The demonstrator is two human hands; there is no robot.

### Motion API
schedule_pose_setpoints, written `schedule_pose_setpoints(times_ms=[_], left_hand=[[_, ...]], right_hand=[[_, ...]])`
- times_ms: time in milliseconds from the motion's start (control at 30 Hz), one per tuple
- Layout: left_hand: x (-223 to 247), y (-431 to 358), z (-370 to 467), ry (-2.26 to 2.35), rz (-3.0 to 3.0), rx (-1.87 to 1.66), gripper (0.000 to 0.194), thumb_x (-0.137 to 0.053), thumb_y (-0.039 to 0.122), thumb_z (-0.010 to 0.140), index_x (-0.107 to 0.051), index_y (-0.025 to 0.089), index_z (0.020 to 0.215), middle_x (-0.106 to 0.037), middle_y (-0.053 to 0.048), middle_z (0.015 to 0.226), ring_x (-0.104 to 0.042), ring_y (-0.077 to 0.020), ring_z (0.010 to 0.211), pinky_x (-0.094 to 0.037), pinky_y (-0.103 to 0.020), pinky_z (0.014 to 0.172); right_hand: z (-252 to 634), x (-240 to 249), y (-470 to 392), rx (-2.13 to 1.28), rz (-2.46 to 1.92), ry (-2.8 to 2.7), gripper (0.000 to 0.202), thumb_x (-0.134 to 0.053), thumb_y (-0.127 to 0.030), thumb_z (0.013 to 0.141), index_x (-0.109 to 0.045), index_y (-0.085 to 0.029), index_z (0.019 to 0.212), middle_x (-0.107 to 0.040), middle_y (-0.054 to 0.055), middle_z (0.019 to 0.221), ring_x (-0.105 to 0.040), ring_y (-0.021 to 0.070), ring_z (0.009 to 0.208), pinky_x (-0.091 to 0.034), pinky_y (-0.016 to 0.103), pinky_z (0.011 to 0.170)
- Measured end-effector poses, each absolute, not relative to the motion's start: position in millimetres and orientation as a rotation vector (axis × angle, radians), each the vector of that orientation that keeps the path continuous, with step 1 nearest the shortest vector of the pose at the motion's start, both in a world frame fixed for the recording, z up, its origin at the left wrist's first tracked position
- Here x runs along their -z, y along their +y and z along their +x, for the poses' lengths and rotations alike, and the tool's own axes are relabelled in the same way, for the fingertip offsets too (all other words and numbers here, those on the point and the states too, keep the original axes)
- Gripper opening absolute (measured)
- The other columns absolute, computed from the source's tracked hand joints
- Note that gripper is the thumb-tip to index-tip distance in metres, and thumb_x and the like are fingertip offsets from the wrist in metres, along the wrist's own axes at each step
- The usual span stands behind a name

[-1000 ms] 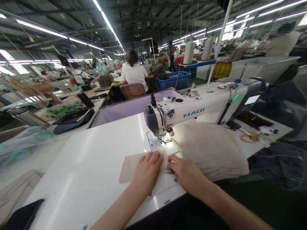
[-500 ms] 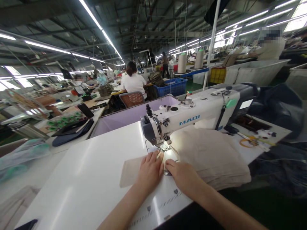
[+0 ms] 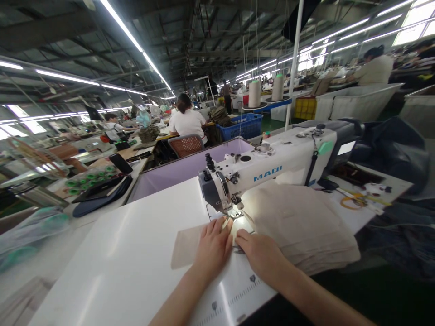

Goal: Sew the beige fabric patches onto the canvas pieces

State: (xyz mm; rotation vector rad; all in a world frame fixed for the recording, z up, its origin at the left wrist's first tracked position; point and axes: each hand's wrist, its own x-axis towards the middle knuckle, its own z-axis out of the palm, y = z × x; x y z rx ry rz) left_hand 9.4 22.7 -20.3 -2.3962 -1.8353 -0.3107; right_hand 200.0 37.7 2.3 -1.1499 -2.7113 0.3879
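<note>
Two tall beige thread cones [image 3: 254, 94] far. Left hand [image 3: 213, 246] open, flat on one thin beige cloth piece [image 3: 185, 246]. Right hand [image 3: 261, 254] gripping grey metal tool [image 3: 239, 250], mostly hidden. Beige cloth stack [image 3: 299, 222] right, layers uncountable.

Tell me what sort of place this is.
Most likely a garment or textile sewing factory: a sewing machine stands beside a pile of beige fabric, large thread cones sit behind it, and other people work at tables across the hall.
</note>
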Motion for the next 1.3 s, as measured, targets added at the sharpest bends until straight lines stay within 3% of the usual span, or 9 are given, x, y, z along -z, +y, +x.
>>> schedule_pose_setpoints(times_ms=[567,700,867,1300], left_hand=[[17,18,7,-1.72,-2.429,0.259,0.04,-0.047,0.031,0.102,-0.06,0.021,0.139,-0.059,-0.013,0.144,-0.054,-0.0327,0.13,-0.052,-0.052,0.104],[12,0,6,-1.563,-2.592,0.301,0.041,-0.047,0.02,0.1,-0.058,0.016,0.139,-0.062,-0.014,0.14,-0.057,-0.0305,0.128,-0.055,-0.048,0.104],[4,-10,6,-1.433,-2.708,0.401,0.039,-0.047,0.019,0.101,-0.057,0.019,0.139,-0.065,-0.011,0.136,-0.061,-0.0286,0.125,-0.058,-0.046,0.101],[-8,21,-4,-1.44,-2.706,0.434,0.031,-0.044,0.018,0.098,-0.067,0.016,0.118,-0.07,-0.012,0.12,-0.066,-0.0271,0.113,-0.06,-0.043,0.096]], right_hand=[[199,-8,43,-0.339,-1.118,-2.769,0.021,-0.046,-0.007,0.099,-0.064,-0.016,0.107,-0.069,0.006,0.106,-0.069,0.0213,0.083,-0.049,0.03,0.065],[202,-4,39,-0.314,-1.099,-2.793,0.025,-0.047,-0.005,0.098,-0.064,-0.015,0.113,-0.069,0.006,0.108,-0.07,0.0219,0.081,-0.05,0.031,0.063],[203,-3,33,-0.266,-1.136,-2.843,0.031,-0.047,-0.002,0.096,-0.062,-0.015,0.12,-0.069,0.007,0.112,-0.071,0.0213,0.077,-0.05,0.031,0.058],[187,-9,57,-0.307,-1.152,-2.742,0.024,-0.047,-0.007,0.098,-0.067,-0.017,0.108,-0.071,0.006,0.103,-0.071,0.0213,0.077,-0.05,0.029,0.059]])
